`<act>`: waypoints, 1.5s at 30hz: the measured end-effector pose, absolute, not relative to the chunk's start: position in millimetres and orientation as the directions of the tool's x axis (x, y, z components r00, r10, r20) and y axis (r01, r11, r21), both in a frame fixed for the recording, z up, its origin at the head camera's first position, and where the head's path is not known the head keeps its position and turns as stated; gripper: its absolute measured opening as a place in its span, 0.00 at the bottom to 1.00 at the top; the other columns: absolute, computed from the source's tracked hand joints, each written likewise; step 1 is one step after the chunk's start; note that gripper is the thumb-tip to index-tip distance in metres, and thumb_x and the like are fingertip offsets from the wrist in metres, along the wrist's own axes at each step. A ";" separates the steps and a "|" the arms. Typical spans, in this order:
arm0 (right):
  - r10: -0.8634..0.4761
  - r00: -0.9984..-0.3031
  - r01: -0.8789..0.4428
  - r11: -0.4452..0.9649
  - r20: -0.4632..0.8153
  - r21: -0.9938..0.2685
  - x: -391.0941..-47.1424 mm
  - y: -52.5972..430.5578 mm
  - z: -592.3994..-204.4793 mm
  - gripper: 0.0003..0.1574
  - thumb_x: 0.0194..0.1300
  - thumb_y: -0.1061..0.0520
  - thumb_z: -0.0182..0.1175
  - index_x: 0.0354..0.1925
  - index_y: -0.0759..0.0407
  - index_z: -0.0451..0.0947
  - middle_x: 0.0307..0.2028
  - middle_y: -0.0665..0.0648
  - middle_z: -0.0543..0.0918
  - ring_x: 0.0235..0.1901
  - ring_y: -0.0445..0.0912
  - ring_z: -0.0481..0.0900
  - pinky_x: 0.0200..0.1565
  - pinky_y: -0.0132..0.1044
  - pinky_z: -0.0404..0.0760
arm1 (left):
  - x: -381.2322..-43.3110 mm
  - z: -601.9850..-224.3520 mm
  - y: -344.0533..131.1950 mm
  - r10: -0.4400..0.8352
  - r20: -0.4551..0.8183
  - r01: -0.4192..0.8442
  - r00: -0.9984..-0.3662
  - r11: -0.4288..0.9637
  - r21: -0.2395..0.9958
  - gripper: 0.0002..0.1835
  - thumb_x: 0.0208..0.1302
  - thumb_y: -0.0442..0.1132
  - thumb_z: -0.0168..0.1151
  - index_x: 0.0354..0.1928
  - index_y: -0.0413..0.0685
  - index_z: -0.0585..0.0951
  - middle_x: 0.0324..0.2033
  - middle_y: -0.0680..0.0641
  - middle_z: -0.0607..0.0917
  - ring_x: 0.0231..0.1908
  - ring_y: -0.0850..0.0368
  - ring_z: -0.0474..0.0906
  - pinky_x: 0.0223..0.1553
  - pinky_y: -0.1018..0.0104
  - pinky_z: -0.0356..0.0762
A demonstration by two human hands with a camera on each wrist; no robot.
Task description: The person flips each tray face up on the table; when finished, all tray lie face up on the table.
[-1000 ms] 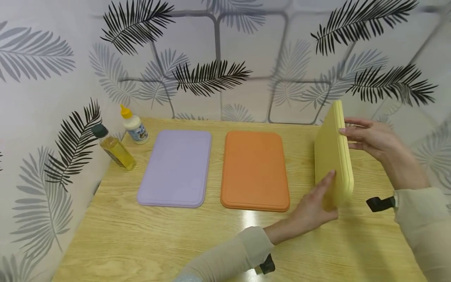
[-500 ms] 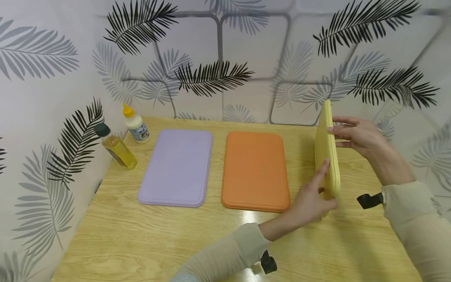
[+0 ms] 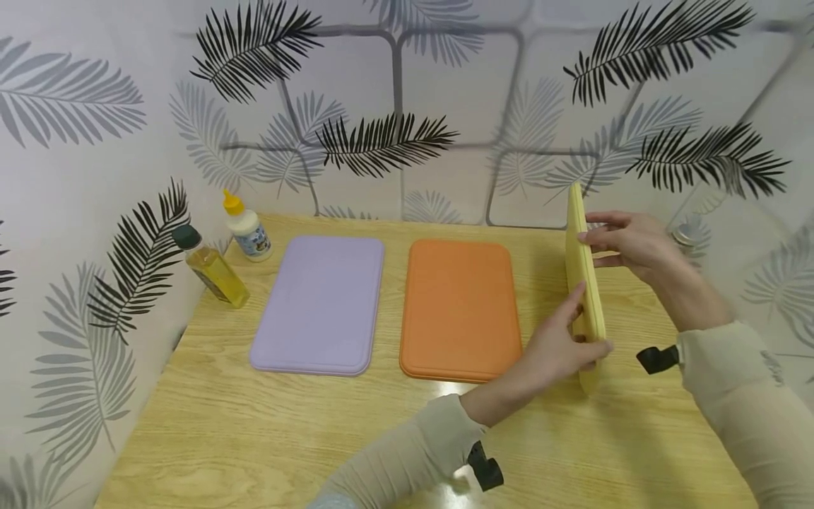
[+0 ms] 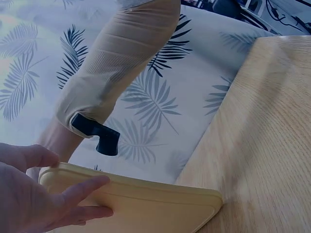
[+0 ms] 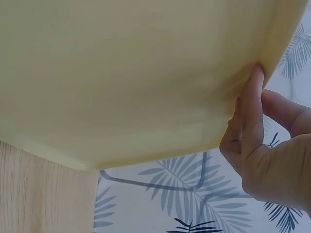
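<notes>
A yellow flat panel (image 3: 584, 276) with rounded corners and a line along its rim stands nearly on edge over the right of the table. My left hand (image 3: 552, 348) grips its near end, and in the left wrist view the thumb and fingers (image 4: 87, 190) lie on both sides of the edge. Higher up, my right hand (image 3: 636, 244) pinches the top edge from the right. The right wrist view shows the panel's broad smooth face (image 5: 136, 82) and the right fingers (image 5: 251, 107) at its border. The panel's exact kind is unclear.
Left of the panel lie an orange flat panel (image 3: 461, 307) and a lilac flat panel (image 3: 321, 304) on the wooden table (image 3: 286, 438). A glue bottle (image 3: 249, 230) and an oil bottle (image 3: 216, 272) stand at the back left. Leaf-patterned cloth (image 3: 356, 78) surrounds the table.
The yellow panel has moved left and become more edge-on to the head camera. Both hands have shifted left with it, keeping their grip. The other panels and bottles stay put.
</notes>
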State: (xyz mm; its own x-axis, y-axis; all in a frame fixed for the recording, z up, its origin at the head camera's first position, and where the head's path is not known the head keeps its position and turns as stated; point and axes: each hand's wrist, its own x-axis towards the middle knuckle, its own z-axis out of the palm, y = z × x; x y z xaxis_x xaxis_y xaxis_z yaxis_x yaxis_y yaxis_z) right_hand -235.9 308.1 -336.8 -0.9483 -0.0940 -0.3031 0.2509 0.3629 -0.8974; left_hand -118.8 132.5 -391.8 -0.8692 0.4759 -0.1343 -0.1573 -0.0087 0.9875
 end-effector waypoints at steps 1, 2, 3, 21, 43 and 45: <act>-0.095 -0.949 0.248 0.366 -0.300 -0.897 -236.4 306.4 -337.3 0.45 0.66 0.53 0.62 0.72 0.66 0.53 0.33 0.41 0.81 0.36 0.37 0.80 0.41 0.36 0.84 | -119.0 -391.6 131.9 0.473 -0.138 -0.162 -0.870 -0.010 0.987 0.49 0.59 0.33 0.68 0.74 0.74 0.52 0.69 0.54 0.65 0.44 0.64 0.80 0.30 0.71 0.81; -0.096 -0.950 0.244 0.366 -0.297 -0.898 -236.8 304.6 -337.8 0.44 0.67 0.54 0.62 0.72 0.66 0.53 0.32 0.41 0.81 0.36 0.37 0.81 0.41 0.36 0.84 | -119.4 -391.7 131.8 0.469 -0.143 -0.169 -0.872 -0.014 0.986 0.49 0.59 0.33 0.67 0.74 0.74 0.52 0.68 0.54 0.65 0.43 0.64 0.80 0.30 0.71 0.82; -0.095 -0.951 0.242 0.367 -0.294 -0.898 -236.8 302.7 -338.0 0.43 0.67 0.55 0.61 0.72 0.67 0.53 0.31 0.41 0.81 0.35 0.37 0.81 0.40 0.36 0.84 | -119.6 -391.7 131.5 0.466 -0.146 -0.178 -0.872 -0.024 0.984 0.48 0.60 0.33 0.67 0.74 0.74 0.52 0.68 0.54 0.66 0.43 0.64 0.81 0.30 0.70 0.82; -0.124 -0.943 0.224 0.453 -0.310 -0.863 -236.5 284.7 -348.6 0.40 0.68 0.55 0.60 0.72 0.64 0.56 0.44 0.53 0.77 0.39 0.42 0.79 0.42 0.39 0.84 | -120.1 -395.5 123.8 0.450 -0.166 -0.243 -0.877 -0.119 0.963 0.47 0.60 0.24 0.60 0.76 0.61 0.51 0.69 0.54 0.64 0.35 0.58 0.83 0.31 0.61 0.84; -0.205 -0.937 0.142 0.515 -0.282 -0.846 -235.3 262.1 -370.9 0.34 0.70 0.54 0.57 0.66 0.71 0.63 0.47 0.69 0.77 0.36 0.50 0.84 0.37 0.46 0.85 | -117.0 -414.5 111.7 0.325 -0.246 -0.324 -0.913 -0.215 0.921 0.43 0.56 0.20 0.60 0.73 0.51 0.59 0.64 0.43 0.70 0.28 0.53 0.79 0.32 0.54 0.84; -0.208 -0.935 0.133 0.544 -0.286 -0.829 -234.8 266.2 -372.5 0.34 0.72 0.50 0.54 0.66 0.72 0.63 0.51 0.73 0.76 0.40 0.54 0.84 0.39 0.47 0.85 | -118.3 -415.7 110.3 0.322 -0.232 -0.314 -0.918 -0.233 0.920 0.43 0.55 0.18 0.60 0.73 0.49 0.61 0.61 0.43 0.73 0.33 0.50 0.82 0.31 0.55 0.84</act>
